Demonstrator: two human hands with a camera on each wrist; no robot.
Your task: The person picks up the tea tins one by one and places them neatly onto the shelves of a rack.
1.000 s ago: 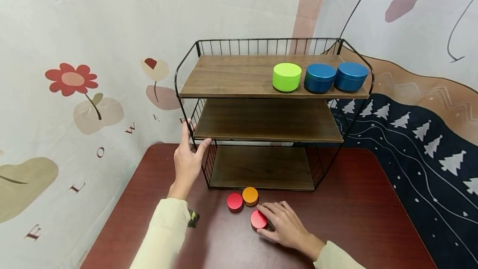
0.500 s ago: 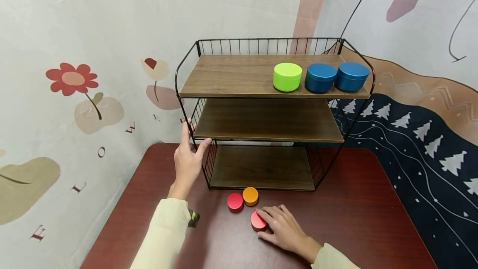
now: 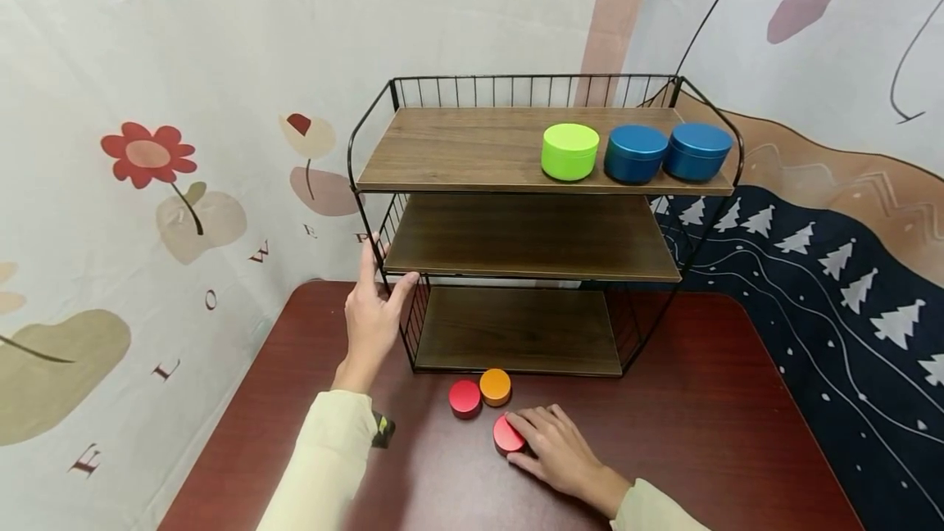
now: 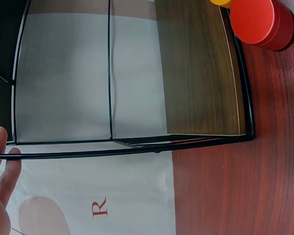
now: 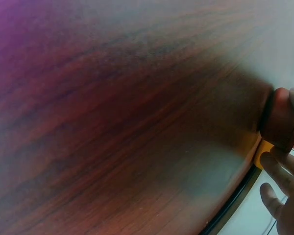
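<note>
"Thumb near side, fingertips across the far side: the right hand (image 3: 555,447) is closed round the red tin (image 3: 508,435)!"

"Off the table (image 3: 701,424), or on it?"

"Can't quite tell; fingers cover part of it, and the base looks very low. What worries you?"

"That smooth round wall. Too light a pinch, I'd say, and it could spin or pop out of the fingertips."

"And look just beyond the grip, to its left! Other red tin (image 3: 465,399), orange tin (image 3: 495,388), side by side."

"Right in harm's way. Any low sweep forward and left could clip the pair and send them skidding."

"Straight past them, the bottom shelf (image 3: 519,330) of the rack (image 3: 531,236). A tin carried too low might catch its front edge."

"Meanwhile the left hand (image 3: 370,318), farther out and left of the grip, has the rack's left post between thumb and fingers, thumb by the middle shelf's edge."

"A good brace, but a sudden tug there could shift the whole frame."

"With trouble up top! Farthest from the grip, the green tin (image 3: 570,152), the middle blue tin (image 3: 635,154) and the end blue tin (image 3: 697,152) stand near the front edge."

"No raised lip visible there, so a hard jolt might tip one over."
</note>
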